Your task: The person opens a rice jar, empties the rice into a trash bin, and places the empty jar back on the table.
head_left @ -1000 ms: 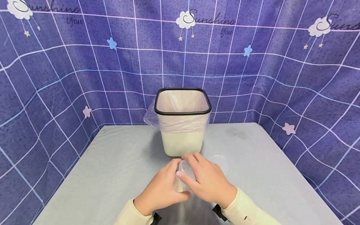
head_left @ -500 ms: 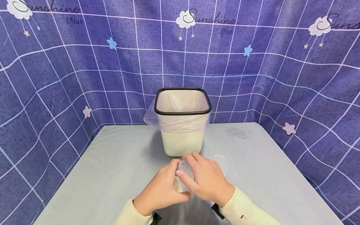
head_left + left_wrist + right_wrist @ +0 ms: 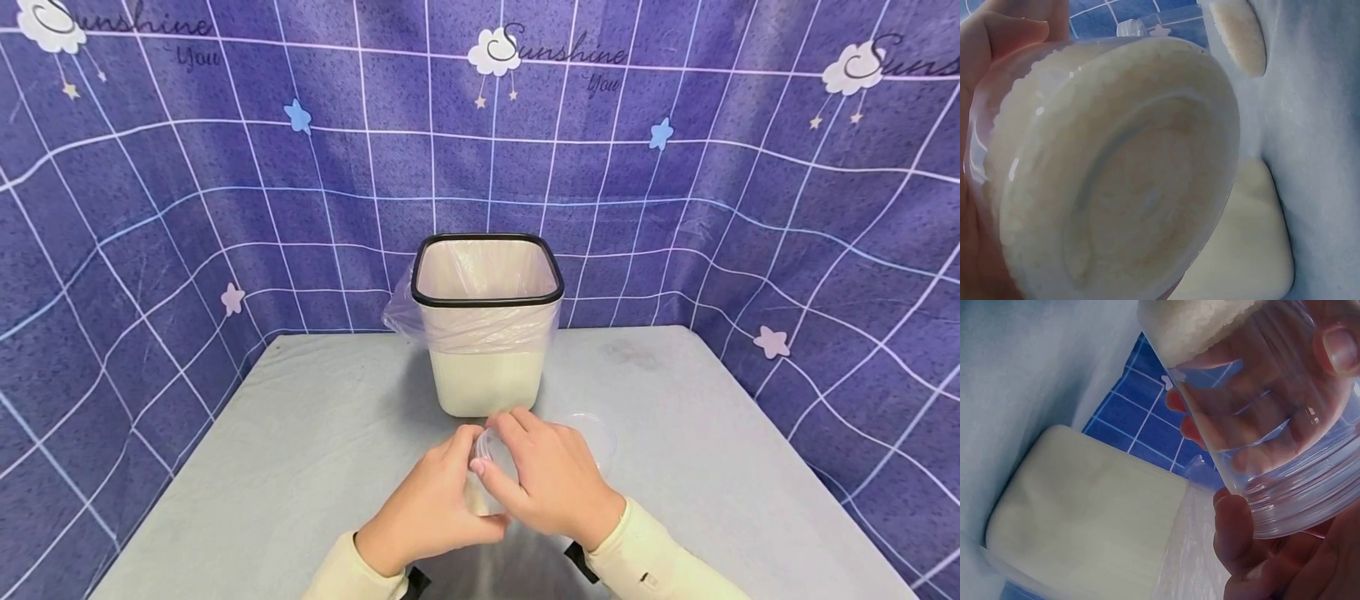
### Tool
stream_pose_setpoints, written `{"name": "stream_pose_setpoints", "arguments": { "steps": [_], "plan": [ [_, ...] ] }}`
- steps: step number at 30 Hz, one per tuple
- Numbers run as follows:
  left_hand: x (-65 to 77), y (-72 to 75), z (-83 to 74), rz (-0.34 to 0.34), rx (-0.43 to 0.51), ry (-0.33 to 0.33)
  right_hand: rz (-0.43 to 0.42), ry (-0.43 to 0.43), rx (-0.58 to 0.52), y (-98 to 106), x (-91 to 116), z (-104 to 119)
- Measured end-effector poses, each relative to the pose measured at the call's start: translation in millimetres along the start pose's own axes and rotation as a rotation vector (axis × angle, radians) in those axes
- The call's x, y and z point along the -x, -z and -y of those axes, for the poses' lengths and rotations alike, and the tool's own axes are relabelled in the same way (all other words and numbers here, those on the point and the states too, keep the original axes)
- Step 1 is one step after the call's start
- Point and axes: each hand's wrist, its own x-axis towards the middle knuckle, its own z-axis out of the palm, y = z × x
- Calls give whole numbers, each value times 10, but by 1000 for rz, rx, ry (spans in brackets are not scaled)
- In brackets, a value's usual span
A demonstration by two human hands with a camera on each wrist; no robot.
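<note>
My left hand [image 3: 431, 500] curls round the side of a clear jar [image 3: 1116, 169] that has white, rice-like grains at its bottom. My right hand [image 3: 555, 475] grips the same jar near its ringed rim, the thumb on the near side and the fingers over the far side. The jar leans, so its base faces the left wrist camera. In the right wrist view the ringed rim [image 3: 1316, 500] shows at lower right. Whether a lid covers it, I cannot tell. A second clear jar [image 3: 600, 437], with grains [image 3: 1241, 34] at its bottom, stands upright just beyond my right hand.
A cream bin [image 3: 487, 375] with a black rim stands directly ahead of my hands. A clear bag [image 3: 491, 325] lines it and hangs over the outside. Pale grey cloth [image 3: 322, 425] covers the table. Behind and at both sides hangs a blue-purple gridded curtain [image 3: 360, 167].
My right hand has shifted very slightly left at the jar's rim. The left hand and the jar stay almost where they were.
</note>
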Motion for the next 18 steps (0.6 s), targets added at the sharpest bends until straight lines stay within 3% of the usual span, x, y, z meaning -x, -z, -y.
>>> {"name": "stream_pose_setpoints", "arguments": {
  "steps": [18],
  "plan": [
    [5, 7, 7, 1, 37, -26, -70, 63, -7, 6, -21, -3]
  ]
}}
